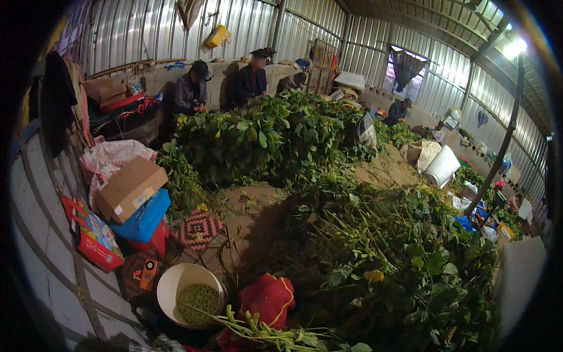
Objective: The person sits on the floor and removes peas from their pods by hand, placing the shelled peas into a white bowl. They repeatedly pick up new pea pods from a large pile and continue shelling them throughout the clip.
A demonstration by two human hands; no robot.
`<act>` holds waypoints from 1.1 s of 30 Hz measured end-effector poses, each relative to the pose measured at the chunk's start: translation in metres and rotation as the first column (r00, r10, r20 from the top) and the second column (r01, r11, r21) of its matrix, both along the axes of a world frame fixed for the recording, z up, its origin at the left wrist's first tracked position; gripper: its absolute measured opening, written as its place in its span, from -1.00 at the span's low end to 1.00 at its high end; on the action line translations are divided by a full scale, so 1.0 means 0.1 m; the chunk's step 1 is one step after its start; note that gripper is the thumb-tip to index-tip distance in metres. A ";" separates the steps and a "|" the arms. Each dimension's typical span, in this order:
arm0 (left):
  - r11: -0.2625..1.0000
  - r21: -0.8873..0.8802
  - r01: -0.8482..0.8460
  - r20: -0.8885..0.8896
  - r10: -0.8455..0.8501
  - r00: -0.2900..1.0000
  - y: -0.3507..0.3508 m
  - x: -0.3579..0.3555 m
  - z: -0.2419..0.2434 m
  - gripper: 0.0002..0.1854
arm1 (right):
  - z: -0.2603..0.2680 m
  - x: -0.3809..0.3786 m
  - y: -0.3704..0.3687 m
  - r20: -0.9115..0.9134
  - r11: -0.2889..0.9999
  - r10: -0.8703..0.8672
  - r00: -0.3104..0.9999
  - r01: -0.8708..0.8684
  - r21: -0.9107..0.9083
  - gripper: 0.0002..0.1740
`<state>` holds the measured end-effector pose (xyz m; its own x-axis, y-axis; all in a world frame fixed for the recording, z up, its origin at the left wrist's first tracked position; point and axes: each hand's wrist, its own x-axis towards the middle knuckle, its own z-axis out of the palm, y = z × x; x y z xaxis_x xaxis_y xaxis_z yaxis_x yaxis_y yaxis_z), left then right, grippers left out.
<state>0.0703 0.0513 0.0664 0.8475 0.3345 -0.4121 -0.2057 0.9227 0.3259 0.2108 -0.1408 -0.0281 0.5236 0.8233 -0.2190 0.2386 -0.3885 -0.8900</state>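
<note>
Neither of my hands can be made out. Stalks with green pods point(281, 336) lie across the bottom of the view, over dark red cloth, with one stem reaching over the rim of a white bucket point(169, 286). Small green pods or beans point(198, 303) lie inside the bucket. Just right of the bucket is a red cloth with yellow trim point(268, 299). A large heap of leafy, pod-bearing plants point(374, 246) spreads to the right, its lower part in shadow.
Several people sit along the far walls behind another tall plant heap point(264, 136). At left are a cardboard box point(132, 187) on a blue bag point(145, 220), a red printed bag point(99, 242) and an orange device point(148, 273). A metal pole point(506, 141) stands at right.
</note>
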 end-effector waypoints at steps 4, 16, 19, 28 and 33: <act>0.999 -0.035 0.021 -0.022 -0.021 1.000 -0.04 -0.06 -0.10 -0.68 | -0.01 -0.03 -0.10 -0.017 0.999 0.016 1.000 -0.016 -0.033 -0.65; 0.995 -0.038 0.090 -0.011 -0.091 0.996 -0.20 -0.18 -0.13 -0.68 | 0.27 -0.13 0.01 0.414 0.953 0.096 0.905 -0.204 0.224 -0.56; 0.992 -0.041 0.123 0.006 -0.123 0.992 -0.26 -0.15 -0.12 -0.68 | 0.08 0.01 0.05 0.841 0.903 0.123 0.528 -0.412 0.126 -0.50; 0.952 -0.036 0.304 0.099 -0.299 0.949 -0.57 0.12 -0.08 -0.67 | -0.02 0.06 0.05 0.262 0.991 -0.036 0.964 0.001 0.131 -0.70; 0.914 -0.016 0.404 0.147 -0.398 0.906 -0.63 0.19 -0.07 -0.67 | 0.36 -0.04 0.08 0.192 0.966 -0.202 0.960 0.162 0.204 -0.74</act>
